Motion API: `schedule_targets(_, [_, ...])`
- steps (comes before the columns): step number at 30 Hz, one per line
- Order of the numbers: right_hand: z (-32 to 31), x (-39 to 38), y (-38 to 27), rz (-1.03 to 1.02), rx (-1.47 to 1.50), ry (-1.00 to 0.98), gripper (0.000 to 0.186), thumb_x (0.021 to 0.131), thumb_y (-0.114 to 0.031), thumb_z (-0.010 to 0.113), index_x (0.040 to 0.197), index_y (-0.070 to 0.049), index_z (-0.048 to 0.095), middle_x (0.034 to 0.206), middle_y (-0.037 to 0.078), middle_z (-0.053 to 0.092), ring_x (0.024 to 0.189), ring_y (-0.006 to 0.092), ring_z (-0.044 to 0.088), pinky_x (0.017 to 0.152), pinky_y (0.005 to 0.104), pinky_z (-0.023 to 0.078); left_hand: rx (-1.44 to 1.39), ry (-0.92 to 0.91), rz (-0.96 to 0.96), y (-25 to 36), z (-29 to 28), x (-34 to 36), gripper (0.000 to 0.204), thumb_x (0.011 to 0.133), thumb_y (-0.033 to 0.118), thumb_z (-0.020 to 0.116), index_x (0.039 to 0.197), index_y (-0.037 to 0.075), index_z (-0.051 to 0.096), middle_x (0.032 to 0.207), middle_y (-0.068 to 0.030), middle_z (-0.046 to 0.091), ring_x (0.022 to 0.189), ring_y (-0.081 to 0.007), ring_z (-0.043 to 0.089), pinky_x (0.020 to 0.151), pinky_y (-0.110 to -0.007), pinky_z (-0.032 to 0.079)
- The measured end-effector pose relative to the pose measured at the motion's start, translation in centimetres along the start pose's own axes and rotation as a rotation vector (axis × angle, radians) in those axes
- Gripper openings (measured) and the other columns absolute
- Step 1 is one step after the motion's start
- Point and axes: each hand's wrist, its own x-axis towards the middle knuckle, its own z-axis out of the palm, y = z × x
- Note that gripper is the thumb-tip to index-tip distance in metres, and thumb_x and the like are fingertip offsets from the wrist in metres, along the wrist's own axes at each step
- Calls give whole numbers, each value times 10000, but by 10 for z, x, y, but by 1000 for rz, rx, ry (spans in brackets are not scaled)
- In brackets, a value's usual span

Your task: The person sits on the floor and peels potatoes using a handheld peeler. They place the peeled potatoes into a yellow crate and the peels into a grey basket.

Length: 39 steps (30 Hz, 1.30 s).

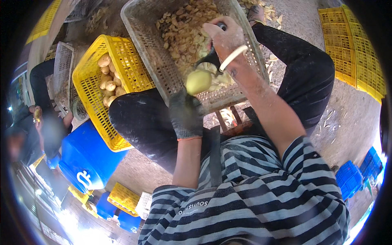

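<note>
We note the left grip [185, 112], in a dark knitted glove with an orange cuff edge, closed about the lower end of a pale yellow-green potato [199, 82]; the potato is above the near end of a grey crate [152, 61], its upper part bare of fingers; the right grip [227, 38], ungloved and dusty, is wrapped round a dark peeler [209, 57], a white band [233, 58] at the wrist; the peeler's head points down toward the potato, though we cannot tell whether the blade touches it.

We find the grey crate between the wearer's dark-trousered knees, with pale peelings [175, 34] across its bottom; just left of it a yellow crate [132, 59] stands tilted in our view, holding unpeeled potatoes [109, 86]; below that, a blue barrel [96, 149]; at far right, more yellow crates [347, 49] on a floor [347, 108] strewn with scraps; at far left, partly blurred, we see another person's hand [39, 124] with a small brownish-yellow object [38, 114].
</note>
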Motion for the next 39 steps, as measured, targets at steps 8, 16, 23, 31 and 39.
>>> schedule_targets(8, [-25,27,29,-46,-37,141,203,775,-94,610,914,46,563,699,134,587,500,175,569,439,302,471,-263,-76,-354,10,11,3,172,868,277,565,937,119,566,706,-61,576,527,-214,554,421,-299,403])
schedule_targets(16, [-117,92,44,-54,360,283,179,790,-119,685,827,36,603,623,88,591,484,179,552,478,284,448,429,-76,-86,34,36,13,194,850,277,606,914,95,596,691,-60,589,527,-200,573,421,-325,425])
schedule_targets(23, [-80,81,48,282,752,239,175,831,-118,674,790,34,597,685,130,617,551,208,584,503,300,491,1577,-220,298,-54,23,143,416,776,345,679,1025,26,587,913,-182,642,810,-317,632,728,-396,498])
schedule_targets(31, [-80,71,50,345,548,88,170,867,-221,638,828,-60,601,692,19,563,597,100,547,536,205,460,1774,-151,-91,-123,67,143,895,647,571,677,1356,123,367,1259,-249,449,1123,-389,509,919,-455,435])
schedule_targets(39, [-75,70,43,396,564,59,164,853,-188,651,812,-46,582,707,22,562,587,93,543,520,215,463,931,-26,12,-169,23,188,526,693,400,709,1067,93,505,891,-184,575,758,-339,581,680,-440,485])
